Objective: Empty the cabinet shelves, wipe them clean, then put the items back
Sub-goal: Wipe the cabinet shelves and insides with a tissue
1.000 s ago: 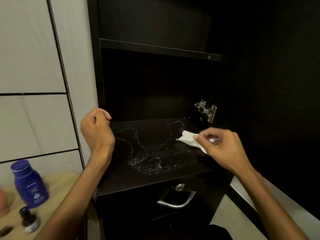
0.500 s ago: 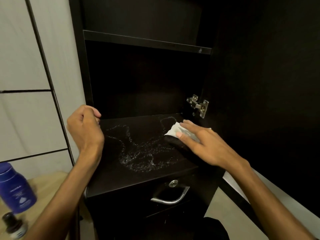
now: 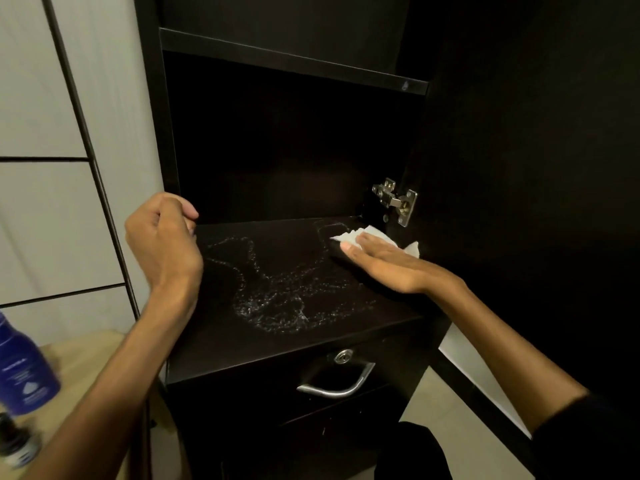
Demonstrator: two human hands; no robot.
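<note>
The right hand lies flat, fingers straight and together, pressing a white tissue onto the far right corner of the dark cabinet shelf. The tissue's crumpled edges show past the fingertips and on the right side of the hand, close to the metal hinge on the open cabinet door. A trail of wet droplets loops across the middle of the shelf, from the tissue toward the near edge.

The left hand hangs at the shelf's left edge with its fingers curled inward; it grips nothing that can be seen, and it is apart from the shelf surface. Above, a second shelf crosses the cabinet. Below the wet shelf sits a drawer with a keyhole lock and a curved silver handle.

At the far left, on a pale wooden table, stands a blue bottle, blurred, with a small dark bottle nearer the camera.
</note>
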